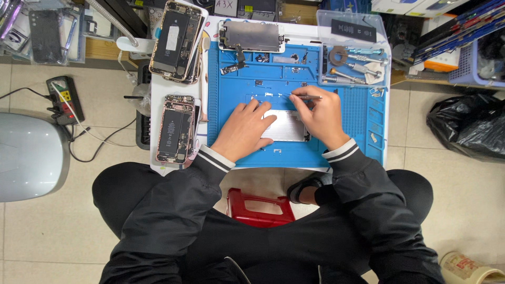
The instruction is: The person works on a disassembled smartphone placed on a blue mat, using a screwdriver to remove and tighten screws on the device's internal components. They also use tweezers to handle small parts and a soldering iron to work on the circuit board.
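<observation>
Small white table (210,23), blue work mat (363,113) (covering most), two opened phones (175,129) alongside

The left hand (243,130) covers the left end of the silver plate (286,126); the right hand (319,117) covers its right end. The tip of the thin tool (305,97) in the right hand is too small to identify. Loose parts on the blue mat (357,110) are too small to tell. Contents of the clear plastic box (353,50) are partly blurred. The grey rounded object (29,155) at left and the paper cup (468,268) at near right are cut by the edges.
</observation>
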